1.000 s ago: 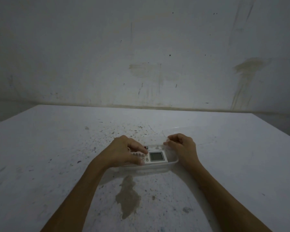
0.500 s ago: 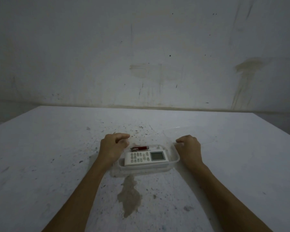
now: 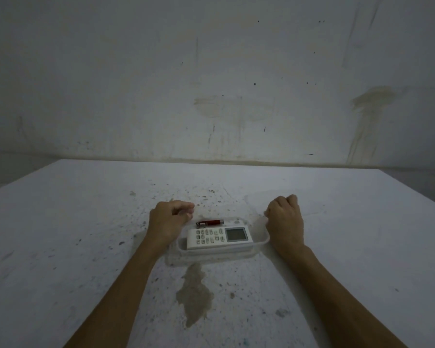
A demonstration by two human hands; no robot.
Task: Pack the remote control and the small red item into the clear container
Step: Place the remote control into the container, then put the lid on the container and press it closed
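Note:
The clear container (image 3: 260,243) sits on the table in front of me. Inside it the white remote control (image 3: 211,238) lies flat with its screen to the right. The small red item (image 3: 212,223) lies along the far wall behind the remote. My left hand (image 3: 167,221) rests at the container's left end, fingers curled, with nothing in it. My right hand (image 3: 285,221) is beside the right end in a loose fist, with nothing visible in it.
The white table (image 3: 86,234) is speckled with dark spots and has a brownish stain (image 3: 194,297) near me. A faint clear shape, maybe a lid (image 3: 254,204), lies behind the container by my right hand. A stained wall stands beyond the far edge.
My left hand has lifted off the remote and pulled back to the container's left end, uncovering the red item. My right hand has shifted a little to the right, away from the rim.

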